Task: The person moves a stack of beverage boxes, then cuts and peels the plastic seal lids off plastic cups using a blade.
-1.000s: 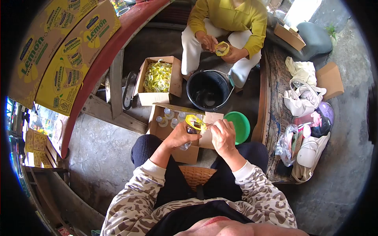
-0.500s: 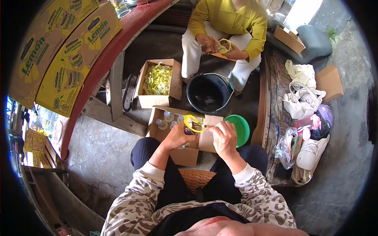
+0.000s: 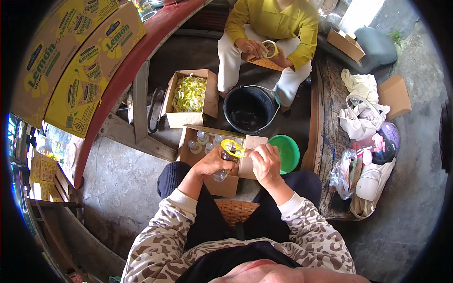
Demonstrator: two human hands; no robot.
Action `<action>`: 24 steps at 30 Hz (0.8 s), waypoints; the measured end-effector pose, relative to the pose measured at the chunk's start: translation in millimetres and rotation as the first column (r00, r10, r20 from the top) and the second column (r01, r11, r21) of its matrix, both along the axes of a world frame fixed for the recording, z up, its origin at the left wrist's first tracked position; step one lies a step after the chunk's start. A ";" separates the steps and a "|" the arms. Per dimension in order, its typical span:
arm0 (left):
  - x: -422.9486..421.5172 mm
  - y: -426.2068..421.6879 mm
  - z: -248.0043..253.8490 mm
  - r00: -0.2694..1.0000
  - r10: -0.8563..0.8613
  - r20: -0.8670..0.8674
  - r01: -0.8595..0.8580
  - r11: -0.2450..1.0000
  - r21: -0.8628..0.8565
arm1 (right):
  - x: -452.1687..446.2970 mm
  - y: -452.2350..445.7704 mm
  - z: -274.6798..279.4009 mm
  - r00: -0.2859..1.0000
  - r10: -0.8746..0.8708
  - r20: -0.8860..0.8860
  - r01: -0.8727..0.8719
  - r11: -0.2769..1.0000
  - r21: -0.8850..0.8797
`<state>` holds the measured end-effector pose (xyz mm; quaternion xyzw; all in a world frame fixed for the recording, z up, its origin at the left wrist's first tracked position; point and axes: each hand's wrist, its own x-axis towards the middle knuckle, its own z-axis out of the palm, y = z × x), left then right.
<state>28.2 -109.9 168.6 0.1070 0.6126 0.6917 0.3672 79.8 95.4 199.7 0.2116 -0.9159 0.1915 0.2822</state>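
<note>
In the head view, my left hand (image 3: 212, 163) is wrapped round a plastic cup (image 3: 228, 155) with a bright yellow rim and a dark printed side. The cup is tilted, its mouth towards my right hand. My right hand (image 3: 267, 166) has its fingers pinched together at the right side of the rim; what they hold is too small to make out. Below both hands stands an open cardboard box (image 3: 221, 187) with several clear plastic containers (image 3: 202, 137) in it. A green basin (image 3: 289, 153) is just beyond my right hand.
A black bucket (image 3: 250, 111) stands ahead, and left of it a carton (image 3: 186, 120) full of yellow-green scraps (image 3: 189, 93). Opposite sits a person in a yellow shirt (image 3: 278, 23), handling a yellow-rimmed cup (image 3: 270, 49). Bags (image 3: 361, 120) lie on the right-hand bench; lemon-drink cartons (image 3: 89, 70) stand left.
My right hand has moved slightly left and closer to the cup's rim. The yellow rim now looks flatter in my left hand. The other person's cup has turned.
</note>
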 end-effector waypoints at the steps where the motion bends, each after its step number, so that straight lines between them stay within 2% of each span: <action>1: 0.7 -0.1 -0.8 1.000 -0.012 0.010 0.012 1.000 0.008 | 0.0 -0.4 -0.4 1.000 -0.002 0.008 0.002 1.000 -0.007; 4: -0.5 0.0 5.5 0.999 0.006 -0.042 -0.006 1.000 -0.013 | -2.1 2.3 -0.6 1.000 -0.009 0.024 0.010 0.999 -0.033; 8: 0.9 -3.1 4.4 1.000 0.004 -0.019 -0.004 1.000 0.006 | -0.4 3.0 3.7 1.000 -0.015 0.018 0.016 0.998 -0.058; 11: 0.5 -2.9 -0.6 0.999 -0.012 -0.032 0.012 1.000 0.001 | 0.0 2.8 -0.5 1.000 -0.013 -0.005 0.013 1.000 -0.015; 17: -1.8 -4.2 -5.4 0.999 -0.049 0.022 0.049 0.999 0.008 | -0.5 2.6 -2.0 1.000 -0.001 -0.007 0.001 1.000 -0.003; 19: -2.3 -4.8 -5.9 0.996 -0.062 0.071 0.055 0.995 0.088 | -0.2 2.9 0.7 1.000 0.006 -0.025 -0.006 1.000 -0.020; 24: -1.9 -4.8 -5.3 0.998 -0.019 0.055 0.014 0.997 0.082 | -2.5 3.2 5.0 0.999 0.017 -0.046 -0.019 0.999 -0.050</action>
